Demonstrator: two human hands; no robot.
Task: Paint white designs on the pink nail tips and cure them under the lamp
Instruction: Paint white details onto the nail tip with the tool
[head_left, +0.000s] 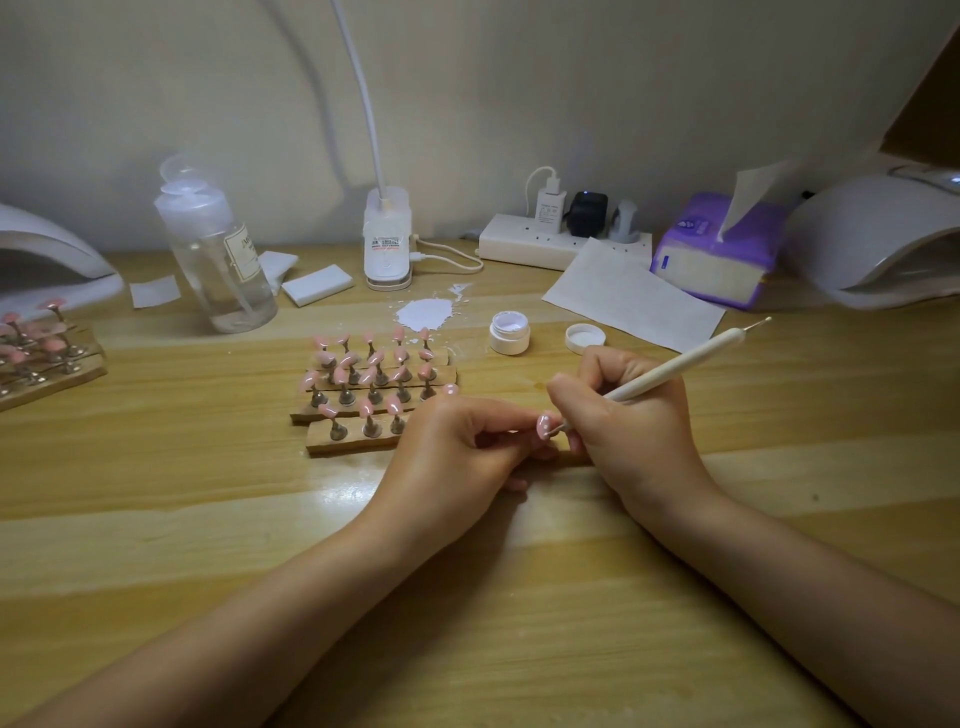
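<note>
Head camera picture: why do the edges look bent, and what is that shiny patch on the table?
Head view: wide-angle lens bows the table edges and stretches the forearms; the shiny patch beside the left hand is light glaring off the wood; the tissue pack looks slightly blurred.

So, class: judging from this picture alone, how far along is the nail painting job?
Early stage. The left hand pinches one pink nail tip that already bears white marks, while the right hand works it with the dotting tool. The tips on the wooden stands look unpainted. No tip sits under the right lamp.
</note>
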